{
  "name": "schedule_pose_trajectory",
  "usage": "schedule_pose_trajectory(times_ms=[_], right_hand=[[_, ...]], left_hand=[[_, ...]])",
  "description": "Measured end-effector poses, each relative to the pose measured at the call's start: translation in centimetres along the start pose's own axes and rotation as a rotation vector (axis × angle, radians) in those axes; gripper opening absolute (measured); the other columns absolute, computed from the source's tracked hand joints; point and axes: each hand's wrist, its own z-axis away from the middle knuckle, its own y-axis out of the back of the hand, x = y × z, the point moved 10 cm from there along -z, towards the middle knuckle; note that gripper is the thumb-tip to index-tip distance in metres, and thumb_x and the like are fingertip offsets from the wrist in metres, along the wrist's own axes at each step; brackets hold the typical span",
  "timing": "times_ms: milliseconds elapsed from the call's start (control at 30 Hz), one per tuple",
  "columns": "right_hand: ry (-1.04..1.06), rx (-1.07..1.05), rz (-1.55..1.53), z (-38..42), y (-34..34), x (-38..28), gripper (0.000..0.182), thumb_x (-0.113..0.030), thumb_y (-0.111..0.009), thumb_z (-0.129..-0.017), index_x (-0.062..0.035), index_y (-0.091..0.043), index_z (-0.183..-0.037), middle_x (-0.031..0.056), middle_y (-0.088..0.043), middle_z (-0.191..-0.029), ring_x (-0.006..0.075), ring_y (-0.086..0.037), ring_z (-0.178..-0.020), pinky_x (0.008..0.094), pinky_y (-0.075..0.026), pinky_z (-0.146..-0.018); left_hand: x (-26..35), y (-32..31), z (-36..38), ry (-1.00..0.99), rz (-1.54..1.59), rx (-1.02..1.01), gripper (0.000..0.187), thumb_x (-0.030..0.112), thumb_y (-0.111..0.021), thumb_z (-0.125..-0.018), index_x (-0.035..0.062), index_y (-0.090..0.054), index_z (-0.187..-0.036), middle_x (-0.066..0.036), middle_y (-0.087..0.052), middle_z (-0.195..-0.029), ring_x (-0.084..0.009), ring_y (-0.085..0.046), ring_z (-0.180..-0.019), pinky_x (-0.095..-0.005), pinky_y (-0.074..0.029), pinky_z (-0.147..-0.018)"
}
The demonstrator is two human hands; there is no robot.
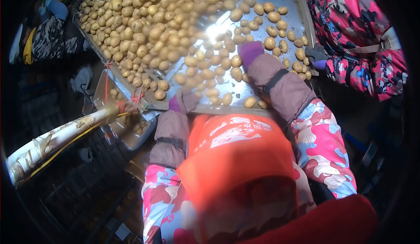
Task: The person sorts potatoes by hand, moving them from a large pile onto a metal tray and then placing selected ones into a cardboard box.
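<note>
Yellow-skinned potatoes (131, 29) lie heaped on a shiny metal sorting table (240, 89), thickest at the far left and scattered across the middle and right. My left hand (186, 100), in a grey and purple glove, is at the table's near edge beside a few potatoes; its fingers are blurred. Farther in, my right hand (250, 54), in a purple glove, reaches over the metal among loose potatoes. Its fingers are hidden, so I cannot make out whether it holds one.
A white pipe wrapped in tape (65, 137) juts out at the left, tied with red string. Below the table's left corner, a container (131, 132) holds more potatoes. Another person in a pink patterned jacket (350, 21) stands at the right, a gloved hand (316, 57) by the edge.
</note>
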Motion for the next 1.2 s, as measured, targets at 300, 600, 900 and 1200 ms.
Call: schedule_pose_trajectory(times_ms=[300, 600, 900, 1200], right_hand=[[-0.078, 0.109, -0.496, 0.5, 8.4, 1.5, 0.029, -0.03, -0.049, -0.097, -0.0124, -0.065, -0.114, 0.0156, -0.066, -0.115, 0.0328, -0.064, -0.108, 0.0434, -0.05, -0.093], [0.224, -0.065, 0.01, -8.7, 7.7, -6.0, 0.021, -0.02, -0.062, -0.087, -0.0096, -0.068, -0.105, 0.0145, -0.07, -0.103, 0.032, -0.069, -0.097, 0.0426, -0.056, -0.079], [0.245, 0.002, 0.063, -6.8, 4.1, -5.1, 0.023, -0.019, -0.063, -0.086, -0.0078, -0.067, -0.106, 0.0146, -0.071, -0.101, 0.0307, -0.07, -0.095, 0.0425, -0.056, -0.078], [0.169, 0.14, 0.135, -4.6, 0.8, -3.3, 0.025, -0.017, -0.065, -0.085, -0.0061, -0.066, -0.107, 0.0146, -0.071, -0.099, 0.0293, -0.07, -0.092, 0.0424, -0.056, -0.077]], left_hand=[[2.1, -2.4, 2.6, 0.087, -0.051, -0.045, 0.061, 0.056, -0.037, -0.1, 0.0041, -0.059, -0.124, -0.016, -0.071, -0.105, -0.0292, -0.069, -0.082, -0.0403, -0.055, -0.064], [-1.7, 1.7, -1.7, 0.053, -0.014, -0.028, 0.059, 0.056, -0.039, -0.1, 0.0055, -0.062, -0.122, -0.014, -0.072, -0.104, -0.028, -0.07, -0.082, -0.0393, -0.056, -0.064], [-1.5, 1.8, -1.7, 0.027, -0.06, 0.0, 0.061, 0.055, -0.034, -0.102, 0.0049, -0.061, -0.125, -0.015, -0.072, -0.108, -0.0285, -0.07, -0.086, -0.0404, -0.056, -0.07], [-0.7, 0.5, -0.9, -0.002, -0.075, -0.02, 0.061, 0.053, -0.032, -0.102, 0.0042, -0.06, -0.126, -0.015, -0.071, -0.11, -0.0295, -0.07, -0.088, -0.0401, -0.055, -0.07]])
